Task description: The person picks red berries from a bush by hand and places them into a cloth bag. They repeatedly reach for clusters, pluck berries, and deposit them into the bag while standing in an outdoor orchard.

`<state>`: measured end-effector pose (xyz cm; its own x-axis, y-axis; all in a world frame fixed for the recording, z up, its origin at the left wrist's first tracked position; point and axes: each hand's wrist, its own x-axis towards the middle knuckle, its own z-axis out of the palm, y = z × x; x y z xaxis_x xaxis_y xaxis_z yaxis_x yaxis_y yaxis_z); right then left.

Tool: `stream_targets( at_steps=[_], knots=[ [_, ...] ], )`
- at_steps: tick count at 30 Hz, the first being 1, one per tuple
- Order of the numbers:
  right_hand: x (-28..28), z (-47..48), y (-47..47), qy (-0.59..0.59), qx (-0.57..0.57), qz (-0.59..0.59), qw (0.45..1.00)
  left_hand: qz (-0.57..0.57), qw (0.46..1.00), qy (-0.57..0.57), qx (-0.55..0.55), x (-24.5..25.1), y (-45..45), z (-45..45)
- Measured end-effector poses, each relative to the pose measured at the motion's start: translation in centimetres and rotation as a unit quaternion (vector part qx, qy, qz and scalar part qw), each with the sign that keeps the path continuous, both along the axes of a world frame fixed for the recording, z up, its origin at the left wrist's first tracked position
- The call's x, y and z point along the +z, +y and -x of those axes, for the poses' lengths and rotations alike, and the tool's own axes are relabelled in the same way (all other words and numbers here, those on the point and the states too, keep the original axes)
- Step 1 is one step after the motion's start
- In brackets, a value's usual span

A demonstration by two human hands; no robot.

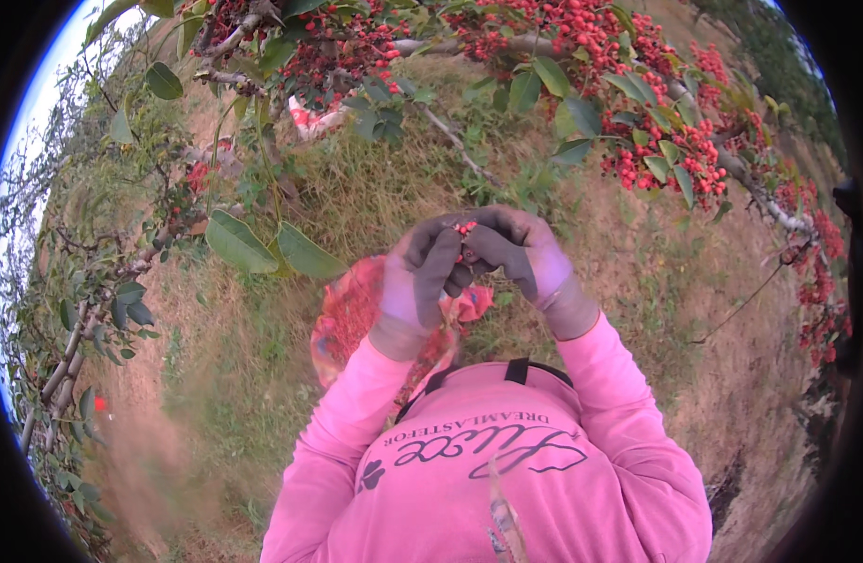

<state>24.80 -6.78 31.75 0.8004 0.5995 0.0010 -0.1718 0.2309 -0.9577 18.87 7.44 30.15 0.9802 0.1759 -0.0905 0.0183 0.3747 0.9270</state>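
Observation:
My left hand and my right hand, both in dark-palmed work gloves, meet in front of my chest. Pinched between their fingertips is a small cluster of red berries, which look like Sichuan pepper. The curled fingers hide most of it. Below and to the left of my hands, a red patterned bag hangs at my waist with many loose red berries inside. My left forearm covers part of its opening.
A branch heavy with red berry clusters arches over the top and down the right side. A bare twig points toward my hands. Large green leaves hang at left. Dry grass covers the ground; a white-and-red sack lies beyond.

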Motion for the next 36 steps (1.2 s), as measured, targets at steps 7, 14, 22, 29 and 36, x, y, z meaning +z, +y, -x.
stream_targets(
  at_steps=[7,14,22,29,36],
  knots=[
    [-1.9,-0.8,-0.5,0.266,0.05,-0.146,0.951,0.188,0.979,0.018,-0.074,-1.2,0.4,0.2],
    [-2.5,0.1,-0.1,0.285,0.004,-0.186,0.94,0.276,0.956,0.019,-0.096,-2.1,0.7,0.9],
    [-2.5,0.2,0.0,0.198,0.021,-0.061,0.978,0.27,0.959,0.048,-0.078,-1.8,0.8,1.4],
    [-2.4,0.6,0.4,0.063,0.062,0.084,0.993,-0.044,0.996,0.078,0.015,-1.5,1.2,1.7],
    [-3.7,0.7,2.2,0.168,0.028,-0.011,0.985,-0.028,0.994,0.083,0.072,-2.1,2.0,2.6]
  ],
)
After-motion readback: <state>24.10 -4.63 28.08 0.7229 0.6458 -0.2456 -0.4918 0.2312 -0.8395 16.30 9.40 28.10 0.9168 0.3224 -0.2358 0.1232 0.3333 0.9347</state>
